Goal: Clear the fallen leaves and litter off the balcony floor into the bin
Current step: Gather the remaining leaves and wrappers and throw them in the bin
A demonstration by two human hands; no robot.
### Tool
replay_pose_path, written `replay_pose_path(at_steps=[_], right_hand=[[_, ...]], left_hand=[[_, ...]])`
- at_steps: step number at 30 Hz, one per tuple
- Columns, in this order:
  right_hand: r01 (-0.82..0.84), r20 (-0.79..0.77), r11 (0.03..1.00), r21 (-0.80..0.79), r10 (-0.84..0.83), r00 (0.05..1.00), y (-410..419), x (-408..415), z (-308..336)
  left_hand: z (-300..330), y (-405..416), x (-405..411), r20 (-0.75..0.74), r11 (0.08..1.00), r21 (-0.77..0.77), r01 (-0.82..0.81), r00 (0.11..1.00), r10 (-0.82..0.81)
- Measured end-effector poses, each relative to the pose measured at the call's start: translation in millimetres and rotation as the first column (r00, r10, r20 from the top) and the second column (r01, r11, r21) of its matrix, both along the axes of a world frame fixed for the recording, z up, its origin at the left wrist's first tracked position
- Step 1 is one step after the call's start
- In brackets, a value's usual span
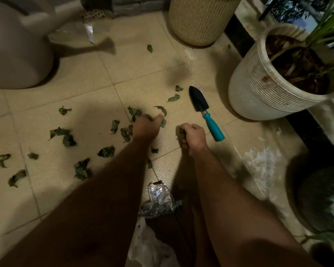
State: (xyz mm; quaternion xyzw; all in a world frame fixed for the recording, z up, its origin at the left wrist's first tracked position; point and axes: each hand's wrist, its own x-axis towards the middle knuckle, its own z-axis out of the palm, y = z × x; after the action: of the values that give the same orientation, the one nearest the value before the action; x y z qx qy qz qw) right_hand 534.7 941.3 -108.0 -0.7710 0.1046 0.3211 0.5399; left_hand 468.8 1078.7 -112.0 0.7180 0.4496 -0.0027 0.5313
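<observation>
Leaves [66, 137]: lying mostly left of our left hand [148, 125], which is pinching one; right hand [191, 137] is clutching a bunch.

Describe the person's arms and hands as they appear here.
Both forearms are bare, with no sleeves in view. The left hand and right hand wear no gloves; no watch, ring or bracelet shows. Dim light and blur hide finer detail.

Two bare forearms reach in from six o'clock, with no sleeves, watch or bands showing on them. The left hand [147, 126] and the right hand [193, 138] wear no gloves and no rings. Fine dark hair shows along both forearms.
</observation>
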Motion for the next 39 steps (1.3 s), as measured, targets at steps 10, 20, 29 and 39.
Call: replay_pose_path(at_steps=[10, 20, 29, 39], right_hand=[[0.447, -0.530, 0.683, 0.578, -0.103, 0.842, -5, 8, 10], [-0.200, 0.164, 0.962, -0.185, 0.231, 0.959, 39, 24, 5], [-0.277, 0.297, 0.849, -0.451, 0.435, 0.850, 85, 22, -5], [-0.284, 0.144, 0.948, -0.143, 0.303, 0.942, 85, 30, 30]], left_hand=[[-9, -11, 14, -0.213, 0.858, 0.424, 0.291, 0.953, -0.218], [3, 0, 8, -0.044, 0.967, 0.226, 0.118, 0.993, -0.111], [8, 31, -10, 0.223, 0.955, -0.251, -0.156, 0.951, 0.213], [30, 36, -8, 0.207, 0.787, -0.588, -0.188, 0.905, 0.371]])
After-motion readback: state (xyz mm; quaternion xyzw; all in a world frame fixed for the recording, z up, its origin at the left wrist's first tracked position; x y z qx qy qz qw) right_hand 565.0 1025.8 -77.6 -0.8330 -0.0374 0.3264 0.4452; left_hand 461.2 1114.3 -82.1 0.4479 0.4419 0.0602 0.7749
